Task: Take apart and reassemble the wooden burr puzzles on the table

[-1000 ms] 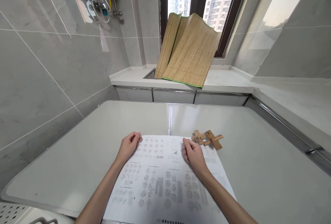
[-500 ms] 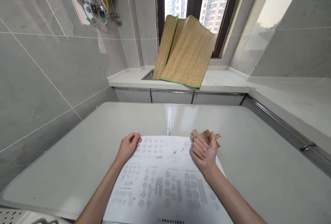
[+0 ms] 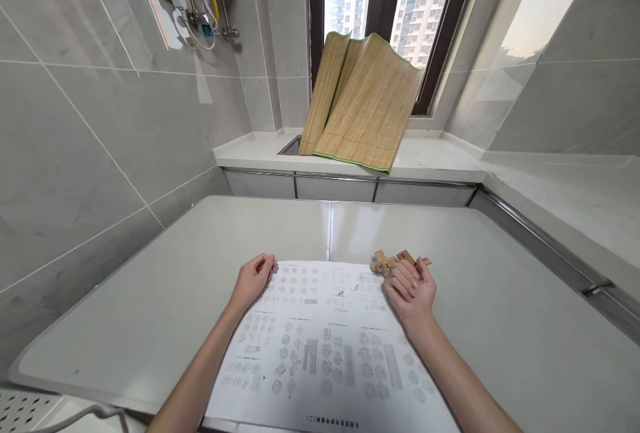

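Note:
A large white printed sheet of paper (image 3: 325, 326), covered with small grey drawings and lines of text, lies on the table, its heading upside down at the near edge. My left hand (image 3: 255, 278) is closed at the sheet's far left corner, fingers bent over the edge. At the far right corner my right hand (image 3: 413, 291) has its fingers curled in and its thumb raised; what they hold, if anything, is hidden. Just beyond it sits a small cluster of wooden puzzle pieces (image 3: 384, 265) with dark marks, partly covered by the fingers.
Under everything is a pale table (image 3: 165, 306) with a seam down its middle. Behind it, a folded bamboo mat (image 3: 367, 106) with green edging leans on a white ledge (image 3: 440, 156) before a window. At the lower left are a perforated white surface (image 3: 25, 409) and a grey cable (image 3: 95, 410).
My right hand has shifted right, uncovering more of the wooden pieces and of the sheet's right side. My left hand stays at its corner. The whole view has shifted slightly.

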Tool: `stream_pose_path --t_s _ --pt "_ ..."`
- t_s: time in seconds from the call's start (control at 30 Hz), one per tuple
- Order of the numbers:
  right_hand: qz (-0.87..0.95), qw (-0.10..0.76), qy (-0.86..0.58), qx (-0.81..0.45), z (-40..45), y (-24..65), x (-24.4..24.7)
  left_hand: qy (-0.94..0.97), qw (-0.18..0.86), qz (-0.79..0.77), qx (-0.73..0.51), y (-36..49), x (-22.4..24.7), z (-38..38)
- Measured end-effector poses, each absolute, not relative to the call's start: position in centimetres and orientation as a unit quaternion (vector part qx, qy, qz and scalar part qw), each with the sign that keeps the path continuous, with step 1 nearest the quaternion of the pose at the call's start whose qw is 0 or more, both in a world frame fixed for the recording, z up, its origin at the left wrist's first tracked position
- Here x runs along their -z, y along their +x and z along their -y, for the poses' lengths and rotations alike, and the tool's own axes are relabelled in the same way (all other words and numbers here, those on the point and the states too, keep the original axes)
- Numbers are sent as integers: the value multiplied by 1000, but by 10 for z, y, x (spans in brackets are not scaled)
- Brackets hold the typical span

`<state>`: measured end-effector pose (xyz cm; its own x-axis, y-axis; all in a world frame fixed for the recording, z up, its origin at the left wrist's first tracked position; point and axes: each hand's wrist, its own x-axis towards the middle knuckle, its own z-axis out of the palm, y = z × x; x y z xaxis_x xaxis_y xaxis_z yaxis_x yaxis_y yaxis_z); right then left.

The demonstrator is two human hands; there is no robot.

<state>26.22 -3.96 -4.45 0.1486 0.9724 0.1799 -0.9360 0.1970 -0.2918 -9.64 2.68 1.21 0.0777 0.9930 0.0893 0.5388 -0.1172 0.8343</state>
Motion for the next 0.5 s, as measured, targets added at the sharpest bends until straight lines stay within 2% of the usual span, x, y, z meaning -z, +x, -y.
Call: stream_pose_path --t_s 0.33,0.5 --pt "173 746 -78 -638 41 262 34 661 325 -577 -354 -96 -12 -24" --pt "260 692 -180 -649 42 246 18 686 317 -559 -341 -95 -20 -18"
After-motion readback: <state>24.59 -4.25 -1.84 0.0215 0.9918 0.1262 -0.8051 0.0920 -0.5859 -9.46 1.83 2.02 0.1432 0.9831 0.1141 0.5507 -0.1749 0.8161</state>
